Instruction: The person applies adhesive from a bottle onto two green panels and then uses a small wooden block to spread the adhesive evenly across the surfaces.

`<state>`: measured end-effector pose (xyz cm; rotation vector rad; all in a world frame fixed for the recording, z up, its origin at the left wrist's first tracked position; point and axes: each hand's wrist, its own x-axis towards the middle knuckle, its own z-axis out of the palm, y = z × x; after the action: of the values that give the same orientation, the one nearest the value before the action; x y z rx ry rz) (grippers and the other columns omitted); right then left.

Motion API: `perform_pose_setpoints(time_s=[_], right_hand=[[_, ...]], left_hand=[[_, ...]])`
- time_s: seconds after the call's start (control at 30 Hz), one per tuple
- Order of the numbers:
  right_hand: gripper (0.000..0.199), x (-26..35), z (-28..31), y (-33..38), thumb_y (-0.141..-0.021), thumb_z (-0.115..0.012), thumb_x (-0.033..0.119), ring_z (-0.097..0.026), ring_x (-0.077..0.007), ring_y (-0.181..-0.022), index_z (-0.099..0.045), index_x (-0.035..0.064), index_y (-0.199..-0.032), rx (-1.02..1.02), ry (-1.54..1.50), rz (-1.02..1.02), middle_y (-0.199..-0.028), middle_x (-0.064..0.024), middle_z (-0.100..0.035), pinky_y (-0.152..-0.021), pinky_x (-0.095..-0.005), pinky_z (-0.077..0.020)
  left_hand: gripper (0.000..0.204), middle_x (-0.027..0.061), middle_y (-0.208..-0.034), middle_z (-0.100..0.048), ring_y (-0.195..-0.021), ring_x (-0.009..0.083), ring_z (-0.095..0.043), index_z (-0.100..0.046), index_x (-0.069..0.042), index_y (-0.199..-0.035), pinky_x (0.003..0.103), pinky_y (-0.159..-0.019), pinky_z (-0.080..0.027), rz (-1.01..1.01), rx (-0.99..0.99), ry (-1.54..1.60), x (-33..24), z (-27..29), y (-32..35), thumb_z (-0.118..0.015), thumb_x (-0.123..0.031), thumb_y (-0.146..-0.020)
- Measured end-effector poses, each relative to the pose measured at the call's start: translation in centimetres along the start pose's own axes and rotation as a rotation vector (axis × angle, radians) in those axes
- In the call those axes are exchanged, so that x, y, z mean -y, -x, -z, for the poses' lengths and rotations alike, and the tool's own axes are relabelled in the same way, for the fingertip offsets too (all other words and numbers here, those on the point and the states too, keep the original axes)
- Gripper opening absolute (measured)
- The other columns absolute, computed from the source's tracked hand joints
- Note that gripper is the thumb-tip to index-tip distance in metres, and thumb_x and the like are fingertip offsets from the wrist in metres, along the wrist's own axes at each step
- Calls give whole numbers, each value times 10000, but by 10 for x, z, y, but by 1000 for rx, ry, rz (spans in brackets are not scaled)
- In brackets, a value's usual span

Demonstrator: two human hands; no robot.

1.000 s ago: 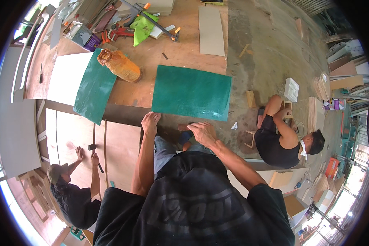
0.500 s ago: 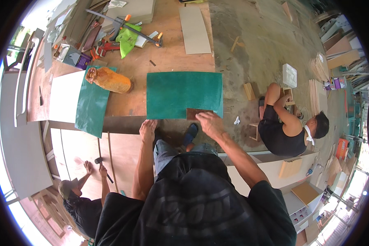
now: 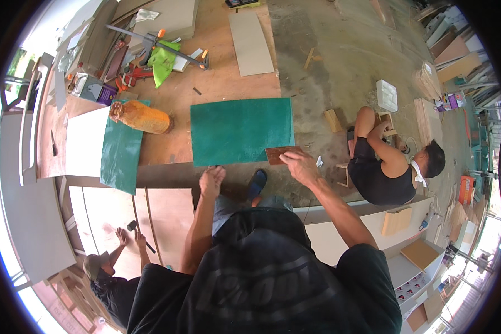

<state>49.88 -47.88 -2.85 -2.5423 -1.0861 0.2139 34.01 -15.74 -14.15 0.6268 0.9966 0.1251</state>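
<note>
1. Head view: a green sheet (image 3: 241, 131), rectangular, matte and faintly grained, lies flat on the plywood tabletop (image 3: 222, 83). Its long axis runs left to right across the picture.
2. A small brown wood block (image 3: 281, 154), thin and rectangular, sits on the sheet's near right corner and partly overhangs it. Its long axis also runs left to right, tilted slightly up toward the right.
3. The right hand (image 3: 301, 165) rests on the block's right end, just off the sheet's near right corner. Its fingers are bent down over the block and press on it; whether they grip its edge cannot be told.
4. The left hand (image 3: 212, 180) is just below the sheet's near edge, left of the block, at the tabletop's front edge. Its fingers are curled; whether they hold anything cannot be told.
5. Left of the sheet lies an orange cylinder (image 3: 140, 116), rough and mottled, on its side, with its long axis running left to right. A second green sheet (image 3: 119, 153) hangs over the tabletop's edge beneath it.
6. Beyond the sheet, at the far left, lie a bright green cloth (image 3: 162, 62), red clamps and a long metal bar.
7. Right of the sheet, a person in black (image 3: 381, 167) squats on the concrete floor.
8. Below and left of the sheet, another person holds a hammer (image 3: 137, 228) over pale board.
</note>
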Motion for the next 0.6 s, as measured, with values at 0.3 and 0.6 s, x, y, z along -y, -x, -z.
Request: perform_pose_setpoints(time_s=[0.3, 0.6], right_hand=[[282, 8, 6, -27, -868, -602, 36, -684, -276, -1007, -729, 91, -1113, -8, -86, -61, -1093, -62, -733, -866, -406, -548], [288, 0, 6, 38, -881, -600, 62, -658, -262, -1062, -709, 128, -1139, 86, -119, -21, -1131, -42, -696, -944, -425, -502]], left_hand=[[457, 303, -1359, -491, -1273, 405, -524, -404, 115, -1333, 480, -1096, -455, 206, 144, 53, 42, -95, 19, -501, -166, -985], [540, 296, -1369, -469, -1293, 413, -499, -337, 175, -1350, 479, -1126, -432, 200, 126, 114, 46, -99, 20, -482, -195, -985]])
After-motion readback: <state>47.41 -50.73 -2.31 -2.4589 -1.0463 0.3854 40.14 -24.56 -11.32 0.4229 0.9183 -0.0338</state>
